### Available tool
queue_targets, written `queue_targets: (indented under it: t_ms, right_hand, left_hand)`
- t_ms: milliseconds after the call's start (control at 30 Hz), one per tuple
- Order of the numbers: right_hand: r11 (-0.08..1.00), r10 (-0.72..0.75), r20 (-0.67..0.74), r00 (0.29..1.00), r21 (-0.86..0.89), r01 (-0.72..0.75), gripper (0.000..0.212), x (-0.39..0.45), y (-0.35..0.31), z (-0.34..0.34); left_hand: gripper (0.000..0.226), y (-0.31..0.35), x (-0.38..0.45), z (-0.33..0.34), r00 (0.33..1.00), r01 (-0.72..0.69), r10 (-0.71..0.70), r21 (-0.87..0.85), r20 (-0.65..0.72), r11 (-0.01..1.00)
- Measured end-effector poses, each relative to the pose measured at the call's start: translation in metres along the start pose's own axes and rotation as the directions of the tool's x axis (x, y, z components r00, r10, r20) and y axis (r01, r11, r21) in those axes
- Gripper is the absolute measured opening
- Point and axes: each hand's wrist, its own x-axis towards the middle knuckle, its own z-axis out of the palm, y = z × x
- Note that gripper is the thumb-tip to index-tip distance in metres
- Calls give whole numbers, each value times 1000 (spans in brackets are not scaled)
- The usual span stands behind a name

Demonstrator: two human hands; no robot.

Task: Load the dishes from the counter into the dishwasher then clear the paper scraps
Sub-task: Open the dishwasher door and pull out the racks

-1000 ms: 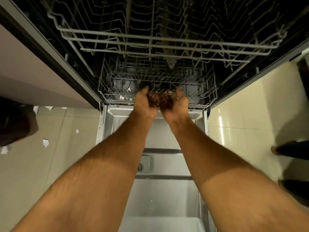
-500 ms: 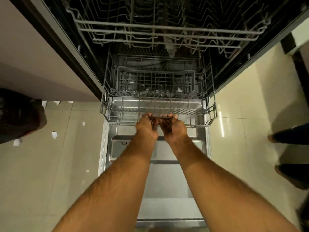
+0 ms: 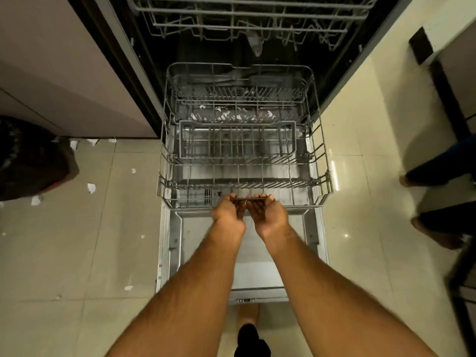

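Cream floor tiles [image 3: 64, 253] underfoot, glossy, dim light. Nearest: a bare foot [image 3: 247, 314] on the tiles just below the edge of the open dishwasher door [image 3: 255, 274], which lies flat. Both forearms reach out over the door. Left hand [image 3: 228, 212] and right hand [image 3: 268, 212] sit side by side, palms up, fingers hooked round the dark handle bar [image 3: 247, 199] at the front of the lower rack [image 3: 322, 176]. Rack drawn well out over the door; no dishes seen in it. Paper scraps [image 3: 231, 115] show through the wires at the rack's far end. More paper scraps on the floor [image 3: 91, 188] to the left, beside a dark bag [image 3: 31, 161]. Another person's feet [image 3: 435, 228] at right. Farthest: upper rack [image 3: 257, 19] inside the dark tub, cabinet panel [image 3: 51, 60] to its left.
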Motion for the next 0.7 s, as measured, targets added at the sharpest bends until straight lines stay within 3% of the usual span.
queue_targets:
  t_ms: [300, 567, 700]
  right_hand:
    - [1000, 10, -41, 999, 7, -9, 36, -42, 43, -68]
    - [1000, 1, -47, 999, 9, -1, 37, -73, 71, -115]
    - [1000, -6, -18, 1000, -30, 5, 37, -81, 69, -120]
  left_hand:
    - [9, -43, -24, -73, 999, 27, -25, 73, -35, 997]
    - [29, -77, -41, -115, 992, 24, -14, 78, -125, 997]
    - [27, -78, -49, -120, 994, 9, 0, 86, -113, 996]
